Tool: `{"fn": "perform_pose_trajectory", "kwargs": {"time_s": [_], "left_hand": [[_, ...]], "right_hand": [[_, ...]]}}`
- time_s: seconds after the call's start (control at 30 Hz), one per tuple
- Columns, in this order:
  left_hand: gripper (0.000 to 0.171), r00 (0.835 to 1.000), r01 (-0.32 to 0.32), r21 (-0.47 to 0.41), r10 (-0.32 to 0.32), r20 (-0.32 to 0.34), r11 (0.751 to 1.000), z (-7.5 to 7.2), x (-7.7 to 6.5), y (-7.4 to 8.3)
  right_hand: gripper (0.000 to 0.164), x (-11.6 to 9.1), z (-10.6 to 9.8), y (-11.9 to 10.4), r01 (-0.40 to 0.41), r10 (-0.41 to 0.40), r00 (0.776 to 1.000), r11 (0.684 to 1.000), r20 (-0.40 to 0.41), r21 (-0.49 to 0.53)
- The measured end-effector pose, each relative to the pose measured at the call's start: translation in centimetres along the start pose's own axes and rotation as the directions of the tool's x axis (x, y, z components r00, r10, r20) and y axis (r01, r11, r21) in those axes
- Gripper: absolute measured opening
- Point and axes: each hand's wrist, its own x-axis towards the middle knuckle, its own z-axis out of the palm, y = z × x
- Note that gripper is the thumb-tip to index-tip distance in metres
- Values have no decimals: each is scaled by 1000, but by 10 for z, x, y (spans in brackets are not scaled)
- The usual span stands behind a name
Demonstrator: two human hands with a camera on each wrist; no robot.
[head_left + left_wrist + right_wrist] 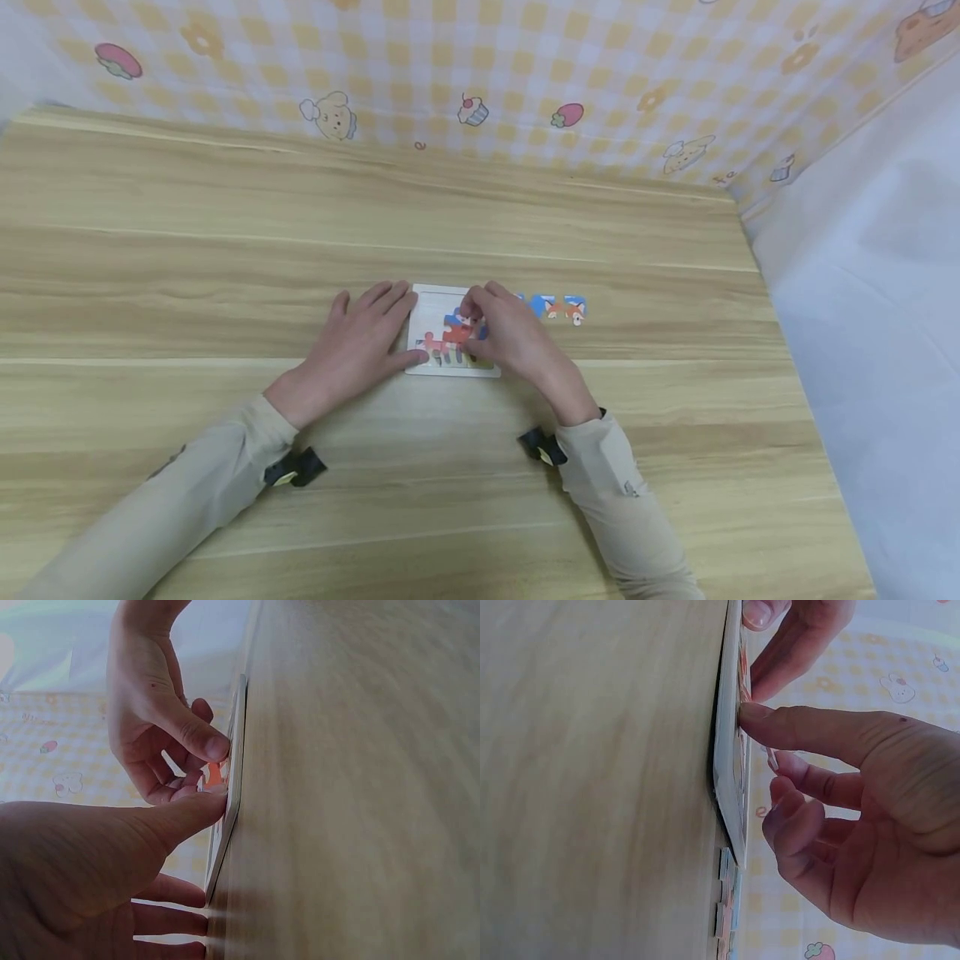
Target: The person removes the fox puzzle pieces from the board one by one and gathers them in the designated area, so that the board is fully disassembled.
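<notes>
A small jigsaw puzzle tray (453,372) with a white rim lies flat on the table. Pieces in its lower part (437,353) show pink and green. My left hand (358,340) rests along the tray's left side, thumb on the lower corner and fingers straight at the upper edge. Over the tray's right half, my right hand (519,335) pinches a red and blue puzzle piece (454,332) between thumb and fingers. In the right wrist view that piece (772,759) stands tilted above the tray, partly hidden by the fingers.
Several loose puzzle pieces (574,309), blue with orange animal faces, lie right of the tray, some partly behind the right hand. A yellow checked cloth (420,75) hangs behind the wooden table (225,267). White fabric (862,275) is beyond its right edge.
</notes>
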Motion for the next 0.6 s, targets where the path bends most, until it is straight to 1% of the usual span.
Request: {"fn": "perform_pose_trajectory", "kwargs": {"time_s": [0.2, 0.6], "left_hand": [[79, 1000, 1, 10, -1, -1, 1000, -1, 0, 0], [80, 1000, 6, 13, -6, 0, 1000, 0, -1, -1]], "right_hand": [[31, 0, -1, -1, -11, 11, 1000, 1000, 15, -11], [33, 0, -1, 0, 6, -5, 1000, 999, 21, -43]]}}
